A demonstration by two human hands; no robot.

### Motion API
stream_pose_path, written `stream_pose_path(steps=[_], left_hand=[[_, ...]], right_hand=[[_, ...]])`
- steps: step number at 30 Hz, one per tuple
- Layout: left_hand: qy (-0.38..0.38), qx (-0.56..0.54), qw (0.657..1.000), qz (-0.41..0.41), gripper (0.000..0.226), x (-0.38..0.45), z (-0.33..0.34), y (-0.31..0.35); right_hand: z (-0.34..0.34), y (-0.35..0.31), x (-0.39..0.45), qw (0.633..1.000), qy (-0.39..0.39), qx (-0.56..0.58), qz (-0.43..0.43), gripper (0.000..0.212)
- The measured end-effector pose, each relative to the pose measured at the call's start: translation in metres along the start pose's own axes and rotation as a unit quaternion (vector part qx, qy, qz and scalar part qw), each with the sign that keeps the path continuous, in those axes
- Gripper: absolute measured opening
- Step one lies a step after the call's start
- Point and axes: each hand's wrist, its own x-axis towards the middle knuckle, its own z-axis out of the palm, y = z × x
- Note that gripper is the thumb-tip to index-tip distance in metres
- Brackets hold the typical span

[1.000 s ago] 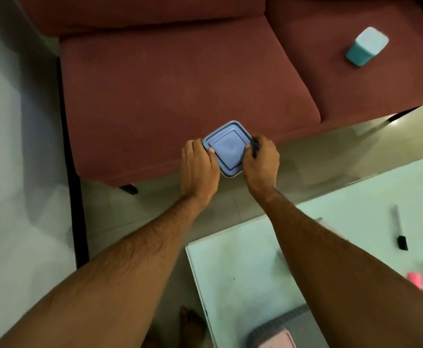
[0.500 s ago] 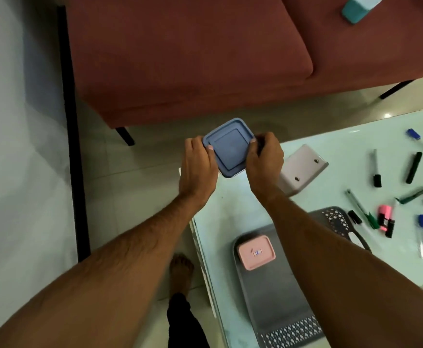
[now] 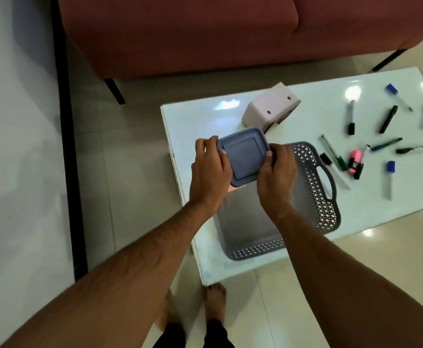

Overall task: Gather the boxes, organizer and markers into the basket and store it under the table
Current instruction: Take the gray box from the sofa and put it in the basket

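A square blue box point(image 3: 243, 156) with a lid is held between my left hand point(image 3: 209, 172) and my right hand point(image 3: 277, 174), just above the far end of the grey lattice basket point(image 3: 316, 192) on the white table point(image 3: 200, 116). A sliver of the pink box point(image 3: 233, 189) shows under the blue one, inside the basket. The pale pink organizer point(image 3: 268, 109) lies tipped on the table behind. Several markers are scattered to the right, among them a black one point(image 3: 388, 119) and a pink highlighter point(image 3: 354, 160).
A red sofa point(image 3: 205, 33) stands beyond the table, with a black leg point(image 3: 115, 90) near the table's far left corner. My bare feet point(image 3: 215, 302) are on the tiled floor at the table's near edge. A dark strip point(image 3: 64, 121) borders the floor on the left.
Both hands have carried the blue box from the sofa's edge back over the table, and it now hangs above the basket. My view has swung down from the sofa to the table.
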Motion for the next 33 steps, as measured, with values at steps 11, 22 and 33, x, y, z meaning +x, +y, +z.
stream_pose_path(steps=[11, 22, 33], left_hand=[[-0.085, 0.182, 0.980, -0.009, 0.035, -0.077, 0.038, -0.012], [-0.120, 0.369, 0.921, -0.040, 0.038, -0.088, 0.062, -0.018], [-0.134, 0.392, 0.909, -0.048, 0.046, -0.083, 0.067, -0.017]], right_hand=[[-0.028, 0.080, -0.062, 0.986, -0.147, -0.075, 0.023, 0.017], [-0.015, 0.096, -0.068, 0.965, -0.239, -0.106, 0.036, 0.017], [-0.016, 0.092, -0.070, 0.958, -0.260, -0.115, 0.032, 0.017]])
